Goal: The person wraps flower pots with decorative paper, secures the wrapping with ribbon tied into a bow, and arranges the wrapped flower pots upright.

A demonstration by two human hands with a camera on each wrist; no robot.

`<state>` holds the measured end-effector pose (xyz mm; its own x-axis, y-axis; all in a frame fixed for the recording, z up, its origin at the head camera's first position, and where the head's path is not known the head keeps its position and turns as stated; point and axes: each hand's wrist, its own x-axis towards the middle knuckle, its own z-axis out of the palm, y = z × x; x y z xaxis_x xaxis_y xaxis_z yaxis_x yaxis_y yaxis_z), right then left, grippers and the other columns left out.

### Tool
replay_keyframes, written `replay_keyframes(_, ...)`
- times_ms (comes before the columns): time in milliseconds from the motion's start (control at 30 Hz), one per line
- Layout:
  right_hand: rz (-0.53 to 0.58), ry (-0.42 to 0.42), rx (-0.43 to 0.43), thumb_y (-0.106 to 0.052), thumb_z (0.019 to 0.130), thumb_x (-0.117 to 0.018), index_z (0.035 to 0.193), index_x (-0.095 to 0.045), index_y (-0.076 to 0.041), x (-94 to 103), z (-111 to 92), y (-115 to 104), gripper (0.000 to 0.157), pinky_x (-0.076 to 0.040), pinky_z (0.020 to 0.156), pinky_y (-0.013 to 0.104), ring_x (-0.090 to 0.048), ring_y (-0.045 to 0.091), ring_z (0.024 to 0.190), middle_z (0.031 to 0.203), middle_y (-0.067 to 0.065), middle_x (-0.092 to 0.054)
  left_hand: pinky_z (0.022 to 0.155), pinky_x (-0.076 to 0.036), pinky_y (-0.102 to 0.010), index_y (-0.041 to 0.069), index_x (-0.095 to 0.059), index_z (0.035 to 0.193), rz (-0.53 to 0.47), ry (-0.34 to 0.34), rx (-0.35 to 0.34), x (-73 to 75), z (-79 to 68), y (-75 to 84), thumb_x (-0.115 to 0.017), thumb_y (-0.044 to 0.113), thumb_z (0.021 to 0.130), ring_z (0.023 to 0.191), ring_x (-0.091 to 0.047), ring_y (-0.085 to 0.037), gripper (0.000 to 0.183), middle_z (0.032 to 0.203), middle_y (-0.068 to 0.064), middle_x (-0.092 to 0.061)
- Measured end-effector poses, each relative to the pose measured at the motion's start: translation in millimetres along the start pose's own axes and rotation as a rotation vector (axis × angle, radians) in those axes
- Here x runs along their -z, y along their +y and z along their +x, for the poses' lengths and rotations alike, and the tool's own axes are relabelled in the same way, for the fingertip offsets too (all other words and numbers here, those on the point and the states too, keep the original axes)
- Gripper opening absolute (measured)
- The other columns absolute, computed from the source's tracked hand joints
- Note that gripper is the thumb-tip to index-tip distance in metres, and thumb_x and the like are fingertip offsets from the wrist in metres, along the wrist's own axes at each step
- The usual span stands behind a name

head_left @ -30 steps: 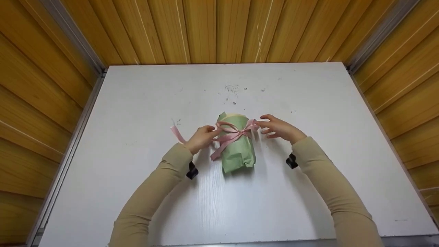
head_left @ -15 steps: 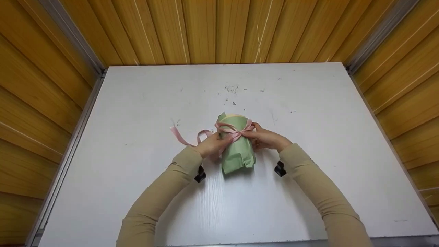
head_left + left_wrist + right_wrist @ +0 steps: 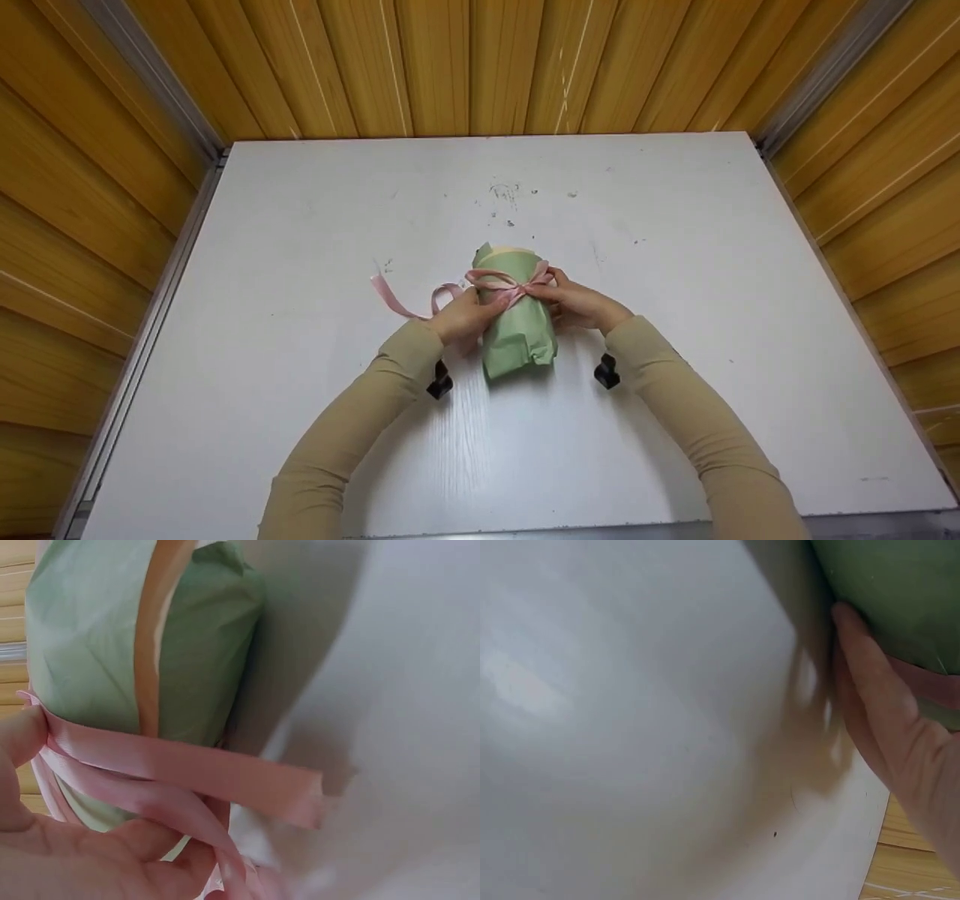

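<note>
A package wrapped in green paper [image 3: 517, 337] lies in the middle of the table, cream paper edging its far end. Round it runs a pink ribbon [image 3: 491, 279] tied in a bow on top. My left hand [image 3: 463, 316] grips the package's left side, thumb on the front near the knot. In the left wrist view, that thumb sits on the ribbon [image 3: 195, 772], and one ribbon tail sticks out past the package. My right hand [image 3: 581, 302] holds the right side, thumb at the bow; its fingers [image 3: 877, 682] lie along the green side in the right wrist view.
A long pink ribbon end [image 3: 394, 298] trails on the white table [image 3: 675, 420] left of the left hand. Dark scuff marks [image 3: 505, 193] dot the tabletop beyond the package. Wood-patterned walls [image 3: 450, 67] enclose the back and both sides.
Both hands have moved inward onto the package. The right hand, earlier apart from its side with fingers spread, now holds it; the left thumb has come over the front.
</note>
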<state>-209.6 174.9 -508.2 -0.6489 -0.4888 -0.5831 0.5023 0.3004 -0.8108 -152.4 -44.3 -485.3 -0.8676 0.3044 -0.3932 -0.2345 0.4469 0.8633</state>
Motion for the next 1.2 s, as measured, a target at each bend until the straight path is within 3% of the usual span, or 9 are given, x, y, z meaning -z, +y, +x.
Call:
replay_keyframes(133, -0.021, 0.039, 0.036, -0.052, 0.082, -0.066, 0.149, 0.004, -0.018, 1.7, 5, 5, 0.103, -0.048, 0.092, 0.046, -0.055, 0.025, 0.110, 0.129, 0.021, -0.049, 0.108, -0.036, -0.038, -0.002, -0.024, 0.147, 0.021, 0.034, 0.005, -0.2, 2.1, -2.0, -0.054, 0.044, 0.094, 0.130, -0.043, -0.028, 0.076, 0.142, -0.022, -0.043)
replay_keyframes(267, -0.065, 0.059, 0.085, -0.050, 0.085, -0.062, 0.150, 0.004, -0.013, -5.6, -2, 2, 0.099, -0.049, 0.088, 0.042, -0.059, 0.023, 0.104, 0.128, 0.024, -0.051, 0.107, -0.037, -0.038, -0.001, -0.026, 0.146, 0.038, 0.063, 0.034, 0.0, 3.7, -3.5, -0.056, 0.046, 0.092, 0.129, -0.044, -0.027, 0.078, 0.142, -0.021, -0.044)
replay_keyframes(500, -0.093, 0.122, 0.120, -0.033, 0.092, -0.057, 0.151, 0.003, -0.014, -11.2, -10, -9, 0.086, -0.052, 0.078, 0.036, -0.060, 0.018, 0.093, 0.132, 0.026, -0.047, 0.104, -0.040, -0.038, 0.004, -0.021, 0.149, -0.086, 0.076, 0.048, -0.9, 3.1, -0.2, -0.060, 0.036, 0.092, 0.125, -0.048, -0.025, 0.076, 0.140, -0.020, -0.046)
replay_keyframes(600, -0.077, 0.166, 0.195, -0.024, 0.091, -0.061, 0.152, -0.001, -0.014, -12.4, -11, -17, 0.087, -0.053, 0.076, 0.034, -0.060, 0.016, 0.093, 0.133, 0.027, -0.045, 0.102, -0.042, -0.039, 0.004, -0.019, 0.148, -0.128, 0.095, -0.001, 1.8, 2.5, 6.1, -0.059, 0.028, 0.094, 0.123, -0.051, -0.027, 0.072, 0.137, -0.020, -0.048)
replay_keyframes(733, -0.077, 0.234, 0.315, -0.015, 0.086, -0.067, 0.152, -0.009, -0.013, -14.8, -10, -29, 0.088, -0.054, 0.075, 0.028, -0.056, 0.019, 0.100, 0.129, 0.024, -0.045, 0.103, -0.042, -0.038, 0.003, -0.022, 0.146, -0.115, 0.146, -0.117, 8.8, 6.0, 12.0, -0.060, 0.017, 0.093, 0.123, -0.051, -0.028, 0.067, 0.135, -0.021, -0.050)
replay_keyframes(867, -0.119, 0.306, 0.429, -0.010, 0.080, -0.073, 0.151, -0.013, -0.012, -16.1, -4, -37, 0.093, -0.051, 0.086, 0.031, -0.051, 0.026, 0.112, 0.131, 0.022, -0.044, 0.098, -0.045, -0.033, 0.001, -0.031, 0.139, -0.146, 0.181, -0.201, 16.5, 13.7, 11.8, -0.063, 0.007, 0.090, 0.114, -0.056, -0.024, 0.059, 0.127, -0.019, -0.054)
replay_keyframes(1000, -0.152, 0.343, 0.529, -0.010, 0.077, -0.078, 0.152, -0.013, -0.012, -17.3, 3, -38, 0.099, -0.042, 0.101, 0.041, -0.045, 0.030, 0.124, 0.142, 0.018, -0.039, 0.093, -0.047, -0.031, 0.001, -0.040, 0.130, -0.206, 0.210, -0.203, 20.8, 20.0, 8.6, -0.065, 0.003, 0.087, 0.108, -0.057, -0.021, 0.049, 0.120, -0.016, -0.056)
replay_keyframes(1067, -0.157, 0.342, 0.583, -0.009, 0.075, -0.080, 0.152, -0.013, -0.013, -17.0, 6, -37, 0.102, -0.040, 0.104, 0.043, -0.043, 0.031, 0.129, 0.147, 0.016, -0.036, 0.095, -0.046, -0.032, 0.002, -0.044, 0.126, -0.186, 0.239, -0.208, 21.6, 22.3, 6.7, -0.067, 0.006, 0.086, 0.110, -0.054, -0.021, 0.046, 0.120, -0.015, -0.056)
replay_keyframes(1200, -0.163, 0.326, 0.671, -0.005, 0.072, -0.081, 0.152, -0.013, -0.015, -16.1, 10, -33, 0.105, -0.040, 0.105, 0.045, -0.038, 0.028, 0.135, 0.149, 0.013, -0.034, 0.104, -0.040, -0.032, 0.005, -0.046, 0.129, -0.115, 0.302, -0.266, 21.9, 27.5, 1.3, -0.076, 0.014, 0.080, 0.123, -0.042, -0.021, 0.058, 0.131, -0.012, -0.048)
